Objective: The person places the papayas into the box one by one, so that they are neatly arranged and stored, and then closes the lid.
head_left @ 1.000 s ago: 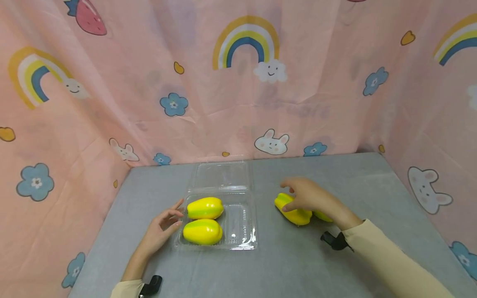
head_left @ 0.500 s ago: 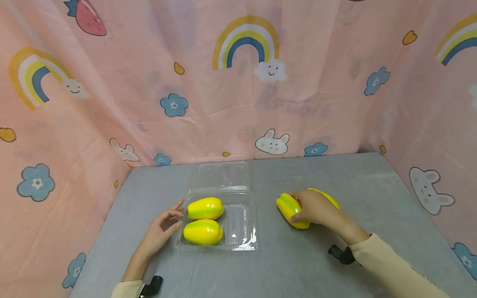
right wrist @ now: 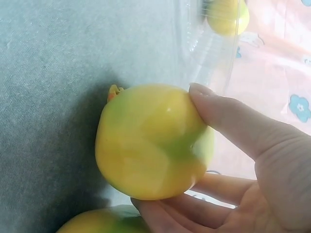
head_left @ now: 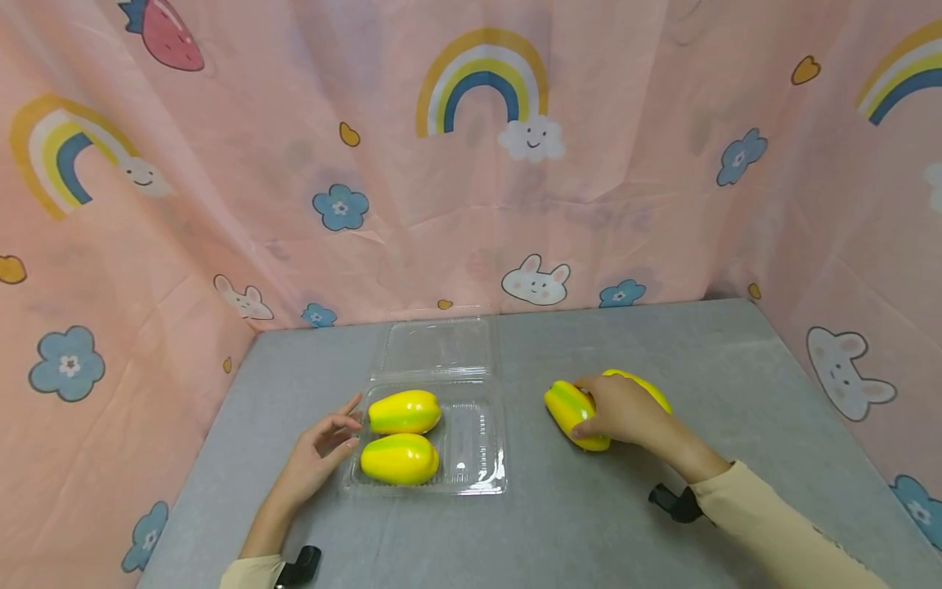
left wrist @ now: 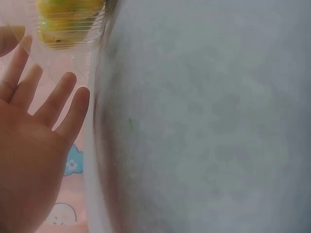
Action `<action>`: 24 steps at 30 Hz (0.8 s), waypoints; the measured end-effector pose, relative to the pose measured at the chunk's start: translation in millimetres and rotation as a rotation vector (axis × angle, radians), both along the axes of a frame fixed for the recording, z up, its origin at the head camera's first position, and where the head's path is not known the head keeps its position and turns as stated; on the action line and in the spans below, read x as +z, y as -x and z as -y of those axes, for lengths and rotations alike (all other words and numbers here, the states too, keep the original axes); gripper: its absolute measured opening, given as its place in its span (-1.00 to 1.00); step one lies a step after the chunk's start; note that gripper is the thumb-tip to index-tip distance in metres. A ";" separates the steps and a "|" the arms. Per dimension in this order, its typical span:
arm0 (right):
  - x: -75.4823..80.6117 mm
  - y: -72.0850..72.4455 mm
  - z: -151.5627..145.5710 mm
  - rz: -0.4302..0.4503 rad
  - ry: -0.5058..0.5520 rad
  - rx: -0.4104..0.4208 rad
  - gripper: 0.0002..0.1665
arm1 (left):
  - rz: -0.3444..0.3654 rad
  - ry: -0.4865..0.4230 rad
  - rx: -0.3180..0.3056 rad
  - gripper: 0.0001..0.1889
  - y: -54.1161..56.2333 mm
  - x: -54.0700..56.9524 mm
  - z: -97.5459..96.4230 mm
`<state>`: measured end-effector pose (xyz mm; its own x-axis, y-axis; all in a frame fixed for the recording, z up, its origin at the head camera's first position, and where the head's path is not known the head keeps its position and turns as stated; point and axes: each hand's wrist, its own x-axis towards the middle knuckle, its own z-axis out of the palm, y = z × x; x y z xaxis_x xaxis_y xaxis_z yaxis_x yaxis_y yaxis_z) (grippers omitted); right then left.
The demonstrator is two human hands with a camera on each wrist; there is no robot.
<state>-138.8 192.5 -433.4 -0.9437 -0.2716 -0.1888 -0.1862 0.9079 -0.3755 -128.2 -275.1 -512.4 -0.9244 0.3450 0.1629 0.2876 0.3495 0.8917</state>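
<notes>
Right fingers [right wrist: 165,217] gripped yellow-green fruit [right wrist: 153,143] | second fruit [right wrist: 104,222] lay at 7 o'clock | clear container [right wrist: 195,31] with third fruit [right wrist: 227,17] showed at 1 o'clock

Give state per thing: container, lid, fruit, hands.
Clear container, open, partly filled
Lid, folded back
Far boxed fruit, lying in container
Near boxed fruit, lying in container
Gripped fruit, held; can't tell if lifted
Right hand, holding gripped fruit
Loose fruit, partly hidden by right hand
Left hand, fingers extended, holding nothing

Bare hands [head_left: 312,460], plain cream sleeves [head_left: 769,515], small black wrist devices [head_left: 679,505].
</notes>
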 end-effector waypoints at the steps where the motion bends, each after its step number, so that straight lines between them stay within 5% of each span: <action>1: -0.2 -0.1 0.1 -0.002 0.001 0.000 -0.18 | 0.002 0.001 0.002 -0.83 0.0 0.0 -0.1; 12: 2.2 5.1 0.7 -0.076 0.020 0.011 -0.16 | 0.024 0.018 0.025 -0.82 -0.4 0.9 -1.9; 24: 30.8 17.0 27.5 -0.186 0.070 0.017 -0.11 | -0.010 -0.005 0.009 -0.83 0.2 1.2 -1.0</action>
